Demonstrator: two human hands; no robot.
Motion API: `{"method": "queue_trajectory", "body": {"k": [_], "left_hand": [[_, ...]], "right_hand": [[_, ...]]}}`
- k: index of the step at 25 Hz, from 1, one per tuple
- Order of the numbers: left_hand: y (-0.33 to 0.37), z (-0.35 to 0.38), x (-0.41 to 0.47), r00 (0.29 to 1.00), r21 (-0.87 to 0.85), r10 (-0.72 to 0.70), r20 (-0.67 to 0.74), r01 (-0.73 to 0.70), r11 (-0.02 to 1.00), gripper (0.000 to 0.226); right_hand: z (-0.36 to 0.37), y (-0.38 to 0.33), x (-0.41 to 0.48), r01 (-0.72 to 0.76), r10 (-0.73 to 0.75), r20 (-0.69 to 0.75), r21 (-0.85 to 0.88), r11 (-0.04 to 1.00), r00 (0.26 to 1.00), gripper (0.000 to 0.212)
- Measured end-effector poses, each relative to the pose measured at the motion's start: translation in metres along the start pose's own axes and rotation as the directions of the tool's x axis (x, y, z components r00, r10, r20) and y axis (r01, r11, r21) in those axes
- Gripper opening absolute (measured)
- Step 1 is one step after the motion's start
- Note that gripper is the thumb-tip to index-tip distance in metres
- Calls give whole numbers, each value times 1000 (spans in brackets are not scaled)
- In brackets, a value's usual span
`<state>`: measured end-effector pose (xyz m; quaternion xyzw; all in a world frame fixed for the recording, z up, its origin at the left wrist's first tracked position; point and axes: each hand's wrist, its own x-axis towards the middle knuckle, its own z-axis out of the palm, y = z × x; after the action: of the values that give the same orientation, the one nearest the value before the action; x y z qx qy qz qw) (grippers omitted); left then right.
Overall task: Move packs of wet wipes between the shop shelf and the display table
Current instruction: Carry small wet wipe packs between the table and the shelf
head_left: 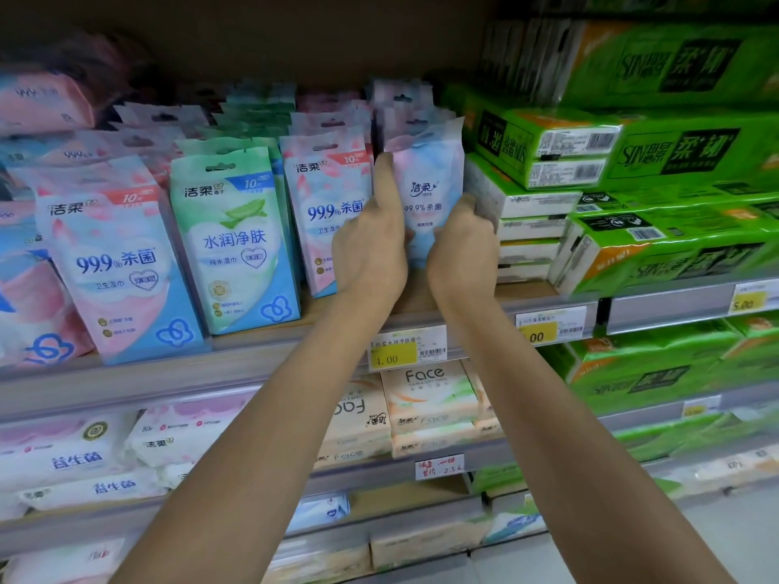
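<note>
Both hands are on the pack (425,196): left hand (371,246) along its left edge, right hand (461,250) low on its right, fingers (471,207) gripping. It stands upright, long axis vertical, over the shelf (210,360), just beside the green tissues (632,153).

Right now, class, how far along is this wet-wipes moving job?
Done: nothing can be confirmed; no display table is in view. In hand: the left hand and right hand grip one pastel wipes pack at the shelf. Left: coming or going is unclear; rows of packs stand beside it.
</note>
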<state>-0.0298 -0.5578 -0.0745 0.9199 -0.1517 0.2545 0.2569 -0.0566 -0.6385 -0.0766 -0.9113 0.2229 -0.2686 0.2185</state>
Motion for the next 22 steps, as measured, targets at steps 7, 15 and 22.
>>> {"method": "queue_trajectory", "body": {"k": [7,15,22], "left_hand": [[-7,-1,-9,992,-23,101,-75,-103,994,32],[-19,-15,-18,900,-538,-146,412,369,757,29],[-23,-10,-17,815,-662,12,580,462,591,65]], "right_hand": [[-10,10,-21,92,-105,-104,-128,988,989,21],[-13,20,-22,80,-107,102,234,969,989,30],[-11,33,-8,-108,-96,410,446,889,907,59]]}}
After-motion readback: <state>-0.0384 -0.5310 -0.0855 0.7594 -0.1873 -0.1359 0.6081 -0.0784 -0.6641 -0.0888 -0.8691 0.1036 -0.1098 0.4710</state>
